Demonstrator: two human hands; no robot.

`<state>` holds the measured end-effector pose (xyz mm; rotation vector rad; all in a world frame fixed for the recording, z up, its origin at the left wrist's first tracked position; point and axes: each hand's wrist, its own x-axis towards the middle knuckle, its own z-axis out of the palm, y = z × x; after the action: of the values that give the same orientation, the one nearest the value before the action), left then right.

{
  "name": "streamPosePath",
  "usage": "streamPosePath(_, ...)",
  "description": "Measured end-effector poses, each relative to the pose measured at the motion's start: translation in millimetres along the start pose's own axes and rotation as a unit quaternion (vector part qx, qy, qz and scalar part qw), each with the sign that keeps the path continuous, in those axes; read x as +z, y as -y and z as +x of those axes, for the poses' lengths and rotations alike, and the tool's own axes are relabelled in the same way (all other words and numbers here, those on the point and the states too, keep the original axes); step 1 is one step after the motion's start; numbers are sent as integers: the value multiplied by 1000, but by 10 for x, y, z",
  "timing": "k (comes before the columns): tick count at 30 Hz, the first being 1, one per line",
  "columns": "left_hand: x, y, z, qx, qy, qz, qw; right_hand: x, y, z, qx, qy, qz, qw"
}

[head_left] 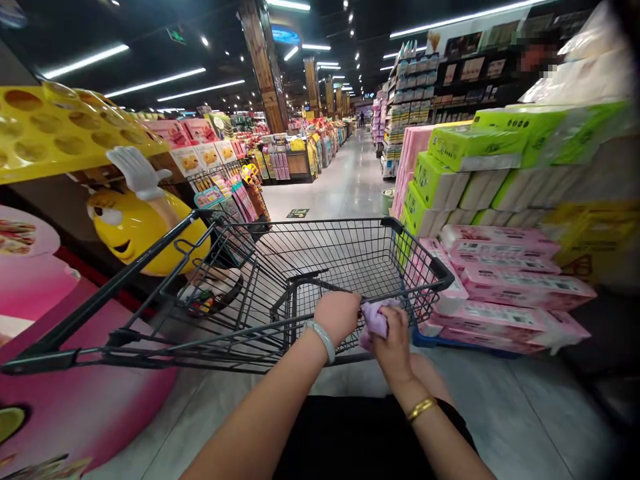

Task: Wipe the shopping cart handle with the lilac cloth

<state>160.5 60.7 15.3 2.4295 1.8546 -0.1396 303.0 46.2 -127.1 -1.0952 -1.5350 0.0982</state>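
Note:
A dark wire shopping cart point(345, 240) stands side-on in front of me, its handle toward the left and its basket bare of goods. My left hand point(337, 315), with a pale bangle at the wrist, is closed round the cart's near top rail. Just right of it, my right hand point(393, 343), wearing a gold bracelet, grips a crumpled light purple cloth point(376, 321). The cloth lies against the same rail, close to my left hand's fingers. Part of the rail is hidden behind the cloth and both hands.
Stacked green tissue packs point(445, 173) and pink tissue packs point(505, 267) rise right of the cart on a blue pallet. A yellow cartoon figure point(135, 230) and a pink rounded display point(100, 393) stand left. Beyond, an aisle point(345, 173) runs between shelves. A person point(537, 57) is at upper right.

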Motion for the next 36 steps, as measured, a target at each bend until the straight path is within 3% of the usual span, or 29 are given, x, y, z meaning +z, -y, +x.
streamPosePath(4,21,19,5,4,-15,2,1000,-102,-139,128,-10,-45,-38,998)
streamPosePath(9,-1,14,-23,5,-20,14,1000,-135,-309,51,-36,-10,-38,999)
streamPosePath(15,-37,-319,157,30,-30,14,999,-224,-349,188,-15,-58,-51,997)
streamPosePath(19,-66,-552,368,56,-21,8,998,-228,-444,215,-17,-48,-47,998)
streamPosePath(25,-40,-548,475,60,-14,9,998,-250,-530,291,9,-71,-53,996)
streamPosePath(30,-64,-625,582,49,4,26,998,-255,-614,195,21,-46,-54,997)
streamPosePath(36,-35,-792,740,69,6,26,997,-372,-717,384,21,-91,-62,994)
